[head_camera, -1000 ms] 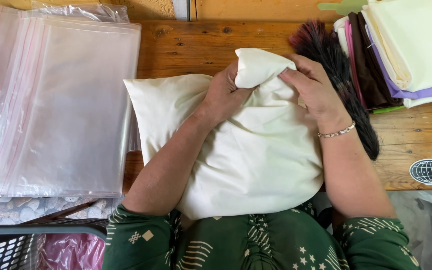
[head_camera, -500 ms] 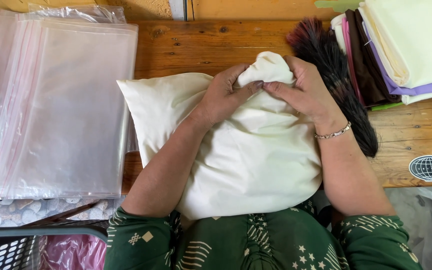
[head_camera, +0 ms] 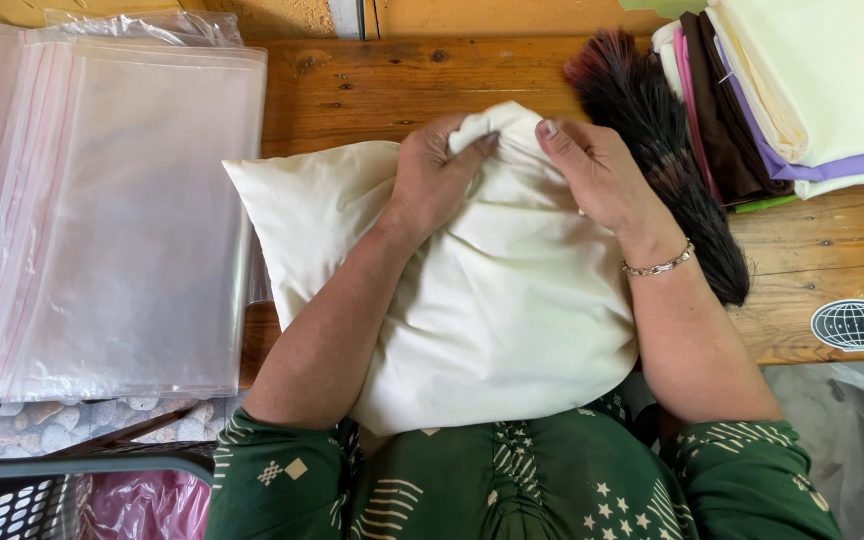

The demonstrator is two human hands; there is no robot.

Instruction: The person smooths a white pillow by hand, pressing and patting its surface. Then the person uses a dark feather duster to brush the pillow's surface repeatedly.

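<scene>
I see a wooden bench (head_camera: pixel 372 90) carrying a cream pillow (head_camera: pixel 512 300), clear plastic bags (head_camera: pixel 102 210) at its left edge, a dark feather duster (head_camera: pixel 667 150), and folded fabrics (head_camera: pixel 802 90).

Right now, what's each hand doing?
Left hand: closed, gripping the pillow cover's bunched top.
Right hand: fingers pressed on the same bunched cloth.

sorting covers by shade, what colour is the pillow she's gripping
Cream, plain with no pattern; the pillow shows best in the head view.
</scene>
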